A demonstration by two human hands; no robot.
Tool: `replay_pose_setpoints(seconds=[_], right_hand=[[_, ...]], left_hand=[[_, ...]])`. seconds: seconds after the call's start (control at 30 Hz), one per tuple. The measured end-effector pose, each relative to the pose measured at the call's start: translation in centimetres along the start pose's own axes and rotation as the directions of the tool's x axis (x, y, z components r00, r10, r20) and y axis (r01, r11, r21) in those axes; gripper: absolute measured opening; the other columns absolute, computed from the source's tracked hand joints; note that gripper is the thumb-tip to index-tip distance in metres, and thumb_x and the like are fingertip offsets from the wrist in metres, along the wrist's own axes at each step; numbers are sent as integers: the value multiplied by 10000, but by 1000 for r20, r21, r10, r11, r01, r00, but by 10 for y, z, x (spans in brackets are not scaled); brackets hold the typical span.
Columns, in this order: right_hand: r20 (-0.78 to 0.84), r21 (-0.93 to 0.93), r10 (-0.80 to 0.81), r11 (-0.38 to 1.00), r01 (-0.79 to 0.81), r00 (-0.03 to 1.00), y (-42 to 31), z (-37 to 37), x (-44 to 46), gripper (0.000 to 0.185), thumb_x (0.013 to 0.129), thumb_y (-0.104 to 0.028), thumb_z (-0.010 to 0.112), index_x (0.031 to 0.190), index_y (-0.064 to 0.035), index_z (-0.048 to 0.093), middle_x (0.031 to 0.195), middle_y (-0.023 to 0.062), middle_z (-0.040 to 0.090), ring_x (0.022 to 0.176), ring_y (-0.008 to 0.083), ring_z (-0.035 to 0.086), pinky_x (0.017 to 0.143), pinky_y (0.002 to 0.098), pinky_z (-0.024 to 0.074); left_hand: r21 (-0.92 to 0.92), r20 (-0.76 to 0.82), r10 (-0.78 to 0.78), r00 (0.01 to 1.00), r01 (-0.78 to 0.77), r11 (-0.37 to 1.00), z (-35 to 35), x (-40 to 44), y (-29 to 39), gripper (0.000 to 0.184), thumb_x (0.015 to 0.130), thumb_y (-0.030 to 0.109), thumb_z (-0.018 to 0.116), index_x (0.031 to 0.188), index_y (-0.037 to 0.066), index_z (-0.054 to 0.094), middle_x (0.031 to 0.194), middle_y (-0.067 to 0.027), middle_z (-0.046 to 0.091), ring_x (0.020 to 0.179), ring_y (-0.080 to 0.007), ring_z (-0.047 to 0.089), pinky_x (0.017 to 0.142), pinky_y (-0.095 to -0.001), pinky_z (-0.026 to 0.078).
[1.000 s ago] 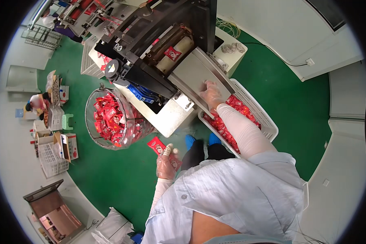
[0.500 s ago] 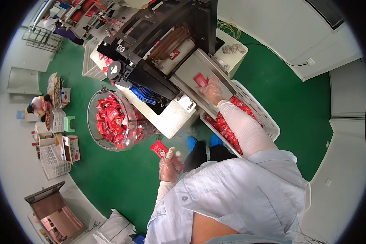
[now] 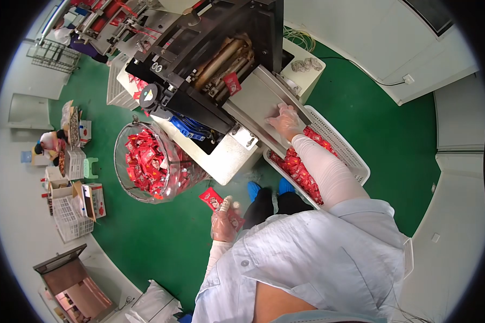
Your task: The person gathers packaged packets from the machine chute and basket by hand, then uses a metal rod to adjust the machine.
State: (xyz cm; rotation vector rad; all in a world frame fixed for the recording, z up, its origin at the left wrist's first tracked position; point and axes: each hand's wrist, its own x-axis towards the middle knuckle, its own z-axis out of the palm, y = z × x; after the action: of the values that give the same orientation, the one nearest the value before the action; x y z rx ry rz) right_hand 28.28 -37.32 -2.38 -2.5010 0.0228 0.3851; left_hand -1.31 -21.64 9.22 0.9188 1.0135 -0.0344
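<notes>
In my gloved left hand (image 3: 222, 224) are red printed packets (image 3: 211, 198), gripped low near my body; one sticks out above the fingers and another shows below them. My gloved right hand (image 3: 285, 121) hovers at the lower part of a sloping metal chute (image 3: 256, 99), fingers apart and no packet visible in them. Higher up, a single red packet (image 3: 231, 83) lies at the chute's upper end, where the black-framed machine (image 3: 221, 59) opens onto its rollers. Beneath my right forearm, a white crate (image 3: 355, 156) holds many red packets (image 3: 299, 172).
A clear-lined round bin (image 3: 170, 180) full of red packets stands left of the white machine table (image 3: 223, 167). A co-worker (image 3: 53, 144) sits by boxes and crates (image 3: 73, 215) at far left. Another person (image 3: 83, 46) is at the upper left. The floor (image 3: 145, 242) is green.
The packet that was beside my right hand on the chute is gone from there. Another packet has come down from the rollers to the chute's top. My left hand has stayed put.
</notes>
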Motion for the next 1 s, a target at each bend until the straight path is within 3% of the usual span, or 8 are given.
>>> replay_pose_setpoints(seconds=[0.13,0.23,0.33,0.43,0.63,0.83,0.93,1.0], right_hand=[[-84,13,-97,995,98,992,-5,18,4,650,685,-289,749,1217,-29,480,1234,211,477,1168,339,465,987,373,395],[-1,84,-101,991,100,995,-15,11,-7,653,710,-319,726,1243,-55,457,1223,193,471,1141,351,485,956,402,415],[96,93,18,995,-27,995,-10,23,1,609,720,-272,705,1240,-76,457,1231,180,465,1134,354,488,958,405,414],[62,108,15,994,-22,998,-3,24,-4,589,717,-244,694,1234,-85,459,1230,182,465,1126,358,494,956,404,415],[24,161,65,985,-68,998,-8,16,-1,661,688,-284,745,1243,-73,453,1267,195,446,1133,363,492,958,407,412],[0,179,15,984,-15,1000,-7,24,2,723,688,-308,757,1287,-102,407,1268,175,433,1154,346,487,966,402,415],[-14,187,64,980,-61,998,-11,23,1,670,666,-303,777,1214,-61,477,1193,204,507,1108,362,507,935,403,428],[21,119,57,991,-60,998,-8,25,6,643,669,-324,769,1193,-70,496,1198,194,507,1090,357,515,930,406,428]], left_hand=[[2,30,19,999,-19,1000,-7,4,-4,247,882,297,577,1008,87,602,790,-12,618,632,-91,539,506,-216,414],[31,-3,13,1000,-13,999,-9,5,-4,261,887,301,572,1020,79,604,792,-10,618,646,-92,548,515,-216,420],[16,10,13,1000,-13,1000,-9,2,-3,267,890,307,568,1020,77,605,797,-9,618,649,-94,548,522,-210,421],[8,9,5,1000,-5,1000,-13,4,-7,266,888,312,571,1017,81,607,795,-8,621,638,-89,544,510,-208,415],[-71,-19,-39,999,37,997,-6,2,-4,152,896,172,568,956,33,557,749,-69,552,644,-155,494,572,-236,432],[-65,-12,-45,999,44,997,-10,3,-6,153,898,172,565,962,33,559,750,-68,555,643,-157,495,572,-241,429],[-66,-28,-62,998,60,996,-6,-1,-2,152,898,173,565,960,34,561,751,-67,556,645,-158,496,574,-244,428],[-2,-15,-27,1000,27,1000,-13,4,-9,226,878,286,583,967,80,600,747,-25,592,570,-100,497,470,-217,378]])
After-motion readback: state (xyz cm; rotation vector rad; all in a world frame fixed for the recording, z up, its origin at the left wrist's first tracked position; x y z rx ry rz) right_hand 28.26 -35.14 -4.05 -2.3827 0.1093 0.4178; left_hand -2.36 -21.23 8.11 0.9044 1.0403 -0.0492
